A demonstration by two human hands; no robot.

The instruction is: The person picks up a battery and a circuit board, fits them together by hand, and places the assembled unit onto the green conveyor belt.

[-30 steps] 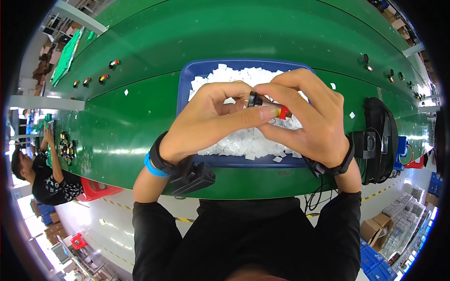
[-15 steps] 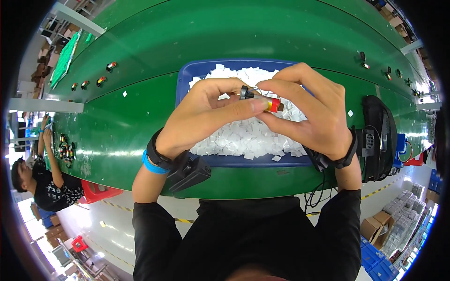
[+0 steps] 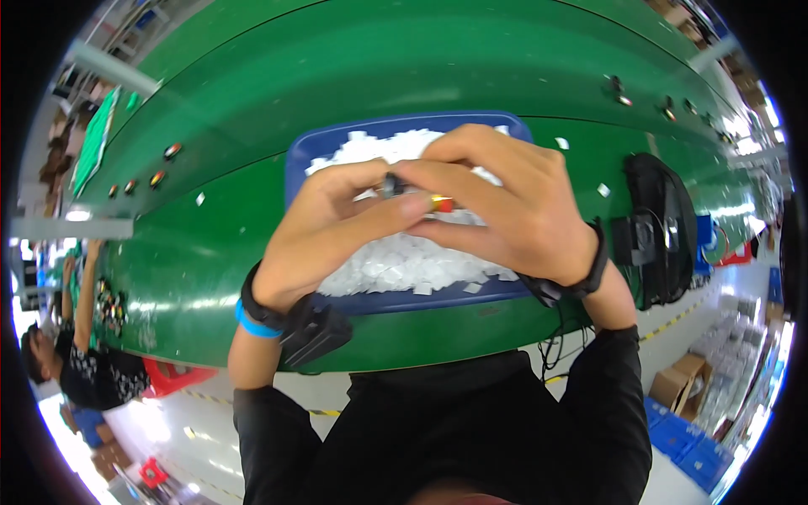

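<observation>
1. One green table (image 3: 421, 67), spanning the view beneath everything in hand.
2. One co-worker (image 3: 101, 370) at the far left, beside one red stool (image 3: 177, 377).
3. One blue tray (image 3: 387, 305), before the wearer, filled with white pieces (image 3: 379, 261) too numerous to count.
4. One black bag (image 3: 669, 236), lying on the table to the right of the tray.
5. Two bare hands above the tray. The left hand (image 3: 328, 223) is partly closed, its thumb laid across one small component; the right hand (image 3: 522, 202) is curled about the red end, thumb and fingers a little apart, whether gripping or merely touching cannot be told.
6. Three wristbands: two on the left wrist, black and blue; one, black, on the right.
7. One component (image 3: 442, 203), dark at one end, yellow and red at the other, between the hands, blurred.
8. Four small parts (image 3: 157, 178), spaced apart at upper left.
</observation>
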